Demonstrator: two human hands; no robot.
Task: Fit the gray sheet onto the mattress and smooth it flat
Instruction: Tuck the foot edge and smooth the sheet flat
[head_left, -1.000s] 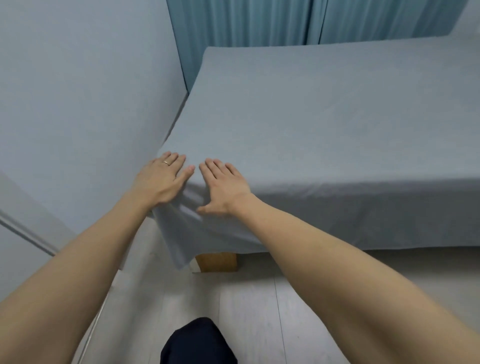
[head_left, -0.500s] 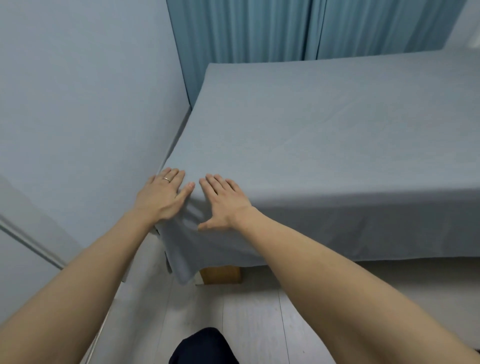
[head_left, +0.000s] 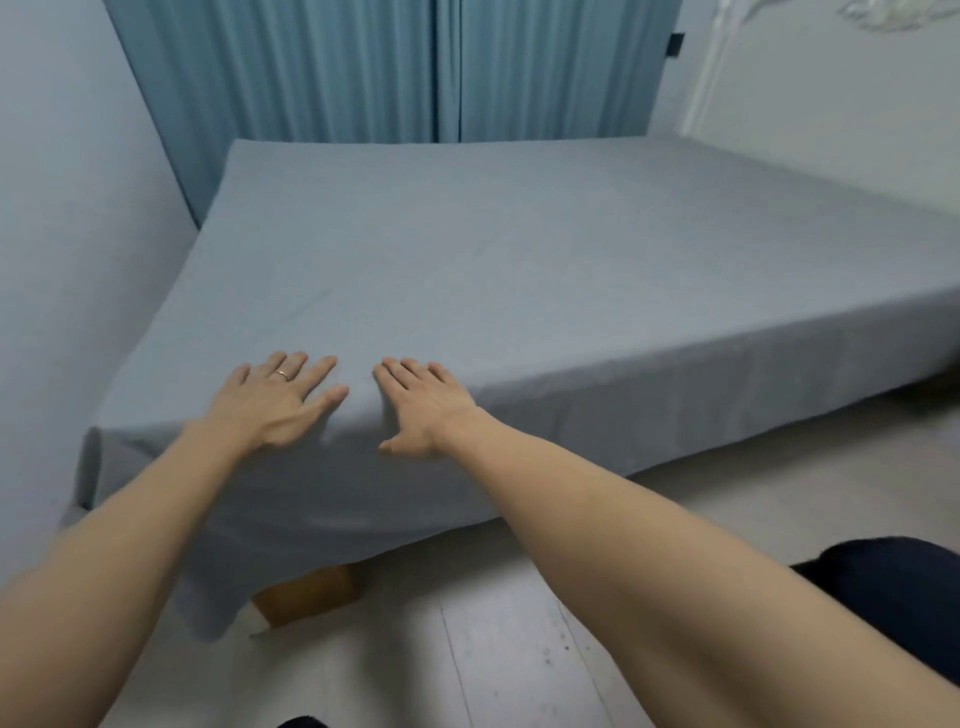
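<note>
The gray sheet covers the whole mattress and hangs down its near side almost to the floor. Its top looks flat, with faint creases near the front left. My left hand, a ring on one finger, lies flat on the sheet at the near edge with fingers straight. My right hand lies flat beside it, a small gap between them, its thumb hanging over the edge. Both palms press the cloth near the bed's front left corner. The mattress itself is hidden under the sheet.
A pale wall runs close along the bed's left side. Blue curtains hang behind the bed. A wooden bed leg shows under the hanging sheet. Light floorboards lie in front, with my dark-clothed leg at right.
The view has swung right and up, showing more of the bed. Both hands stay flat on the sheet and sit slightly further from the corner, a little further apart.
</note>
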